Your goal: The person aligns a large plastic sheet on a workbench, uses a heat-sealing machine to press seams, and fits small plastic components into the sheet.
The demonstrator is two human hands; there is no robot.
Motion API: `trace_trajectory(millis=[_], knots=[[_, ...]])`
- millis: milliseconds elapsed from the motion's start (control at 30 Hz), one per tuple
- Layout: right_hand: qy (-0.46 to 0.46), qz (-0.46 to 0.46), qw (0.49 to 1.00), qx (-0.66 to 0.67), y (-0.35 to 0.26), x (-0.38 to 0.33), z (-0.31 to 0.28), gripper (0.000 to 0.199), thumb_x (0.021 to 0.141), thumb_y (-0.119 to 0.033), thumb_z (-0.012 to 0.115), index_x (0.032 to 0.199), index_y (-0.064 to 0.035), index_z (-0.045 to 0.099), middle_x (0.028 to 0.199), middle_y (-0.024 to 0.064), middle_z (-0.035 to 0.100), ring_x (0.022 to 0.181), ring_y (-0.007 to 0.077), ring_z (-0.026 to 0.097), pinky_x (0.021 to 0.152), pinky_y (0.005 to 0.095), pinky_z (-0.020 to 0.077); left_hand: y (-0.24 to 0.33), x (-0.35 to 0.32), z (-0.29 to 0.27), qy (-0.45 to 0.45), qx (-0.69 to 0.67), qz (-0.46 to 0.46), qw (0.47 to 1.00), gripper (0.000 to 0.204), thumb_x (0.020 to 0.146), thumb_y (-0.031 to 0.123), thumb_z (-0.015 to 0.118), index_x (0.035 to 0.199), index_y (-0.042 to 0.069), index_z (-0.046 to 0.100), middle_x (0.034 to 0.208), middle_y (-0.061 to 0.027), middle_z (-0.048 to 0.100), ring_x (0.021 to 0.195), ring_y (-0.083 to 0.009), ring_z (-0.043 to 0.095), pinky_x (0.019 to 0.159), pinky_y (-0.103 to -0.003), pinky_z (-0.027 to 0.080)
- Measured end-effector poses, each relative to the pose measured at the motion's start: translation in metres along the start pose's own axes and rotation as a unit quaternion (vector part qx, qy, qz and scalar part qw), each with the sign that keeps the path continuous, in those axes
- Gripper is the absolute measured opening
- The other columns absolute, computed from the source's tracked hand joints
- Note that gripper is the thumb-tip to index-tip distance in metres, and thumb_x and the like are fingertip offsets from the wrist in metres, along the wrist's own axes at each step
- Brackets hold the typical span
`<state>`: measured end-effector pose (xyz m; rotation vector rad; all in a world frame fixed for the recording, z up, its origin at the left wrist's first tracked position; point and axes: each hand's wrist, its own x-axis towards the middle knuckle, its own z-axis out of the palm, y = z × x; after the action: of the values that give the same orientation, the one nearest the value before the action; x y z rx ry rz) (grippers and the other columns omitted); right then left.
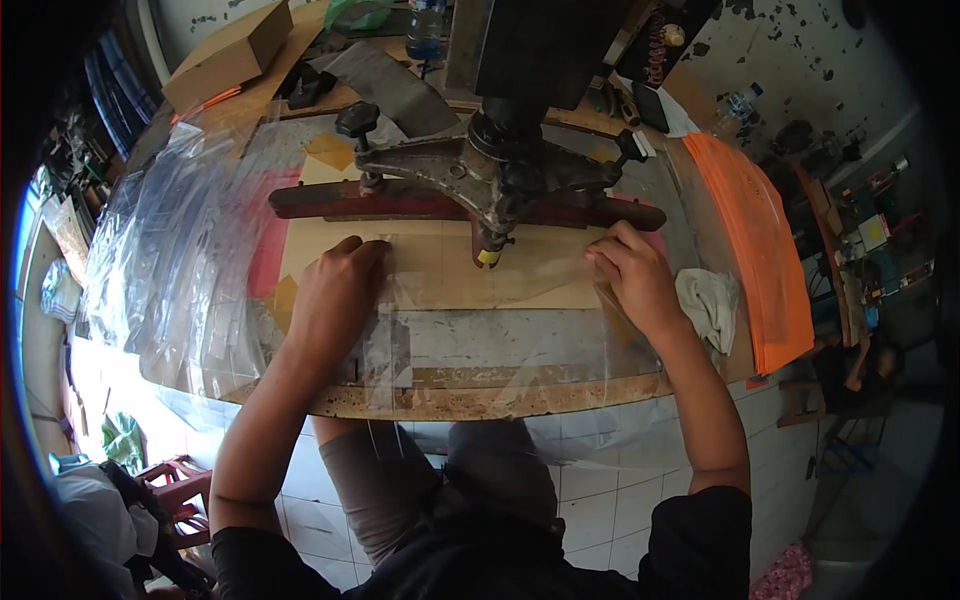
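Note:
A clear plastic sheet [540,380] lies across the worktable and hangs over its near edge. My left hand [345,285] is closed, with thumb and fingers pinching the sheet's left side. On the other side my right hand [640,275] pinches the sheet's right side, its fingers bent. Beneath the sheet is a tan board [340,262]. Just beyond my fingers, a long dark red bar [410,200] hangs from the metal bracket [440,158] of a press. A small yellow-marked tip [488,257] sticks down at its middle.
Many loose clear plastic sheets [180,260] are heaped at the left. Orange sheets [760,260] are stacked at the right, beside a white cloth [708,308]. A cardboard box [228,58], a water bottle [425,30] and a phone [652,108] are at the back.

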<state>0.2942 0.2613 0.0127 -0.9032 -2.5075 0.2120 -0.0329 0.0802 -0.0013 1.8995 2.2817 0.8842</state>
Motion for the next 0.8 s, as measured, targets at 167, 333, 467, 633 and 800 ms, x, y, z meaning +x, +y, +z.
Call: trace_trajectory(millis=[167, 333, 467, 633, 800], knots=[[-0.044, 0.022, 0.998, 0.039, -0.001, -0.005, -0.010, 0.015, 0.096, -0.006, 0.069, 0.110, -0.0016, 0.075, 0.096, 0.0123, 0.061, 0.085, 0.0318, 0.068, 0.077, 0.0423, 0.0544, 0.002, 0.000, 0.001, -0.018, 0.029, -0.003, 0.999, 0.021, 0.097, 0.013, 0.065, 0.113, 0.002, 0.074, 0.095, -0.0190, 0.071, 0.083, -0.0389, 0.070, 0.075, -0.046, 0.056], [-0.075, 0.058, 0.995, 0.041, -0.004, -0.013, -0.014, 0.028, 0.097, -0.003, 0.066, 0.124, -0.0047, 0.073, 0.098, 0.0127, 0.059, 0.088, 0.0301, 0.066, 0.078, 0.0420, 0.0540, 0.013, -0.003, -0.004, -0.033, 0.033, -0.005, 0.999, 0.025, 0.097, 0.010, 0.064, 0.118, 0.001, 0.073, 0.096, -0.0184, 0.071, 0.081, -0.0375, 0.070, 0.074, -0.045, 0.055], [-0.054, 0.049, 0.996, 0.043, 0.003, -0.017, -0.006, 0.033, 0.094, 0.002, 0.067, 0.125, -0.0074, 0.073, 0.098, 0.0120, 0.058, 0.087, 0.0293, 0.066, 0.077, 0.0424, 0.0535, 0.016, -0.005, -0.004, -0.034, 0.032, -0.014, 0.999, 0.027, 0.096, 0.008, 0.063, 0.120, 0.000, 0.072, 0.094, -0.0181, 0.069, 0.079, -0.0370, 0.069, 0.071, -0.046, 0.054], [-0.022, 0.040, 0.998, 0.044, 0.005, -0.016, 0.000, 0.036, 0.091, 0.005, 0.068, 0.124, -0.0084, 0.074, 0.097, 0.0115, 0.059, 0.086, 0.0292, 0.066, 0.076, 0.0428, 0.0533, 0.012, -0.004, 0.001, -0.018, 0.015, -0.015, 1.000, 0.025, 0.097, 0.008, 0.064, 0.119, 0.000, 0.072, 0.091, -0.0179, 0.067, 0.076, -0.0365, 0.068, 0.069, -0.045, 0.052], [-0.013, 0.036, 0.998, 0.043, 0.012, -0.011, 0.001, 0.032, 0.090, 0.006, 0.069, 0.119, -0.0058, 0.075, 0.094, 0.0113, 0.060, 0.086, 0.0296, 0.067, 0.074, 0.0424, 0.0534, 0.018, 0.001, -0.005, -0.028, 0.033, -0.040, 0.998, 0.023, 0.096, 0.010, 0.065, 0.116, 0.002, 0.073, 0.093, -0.0154, 0.066, 0.075, -0.0379, 0.068, 0.068, -0.047, 0.054]])
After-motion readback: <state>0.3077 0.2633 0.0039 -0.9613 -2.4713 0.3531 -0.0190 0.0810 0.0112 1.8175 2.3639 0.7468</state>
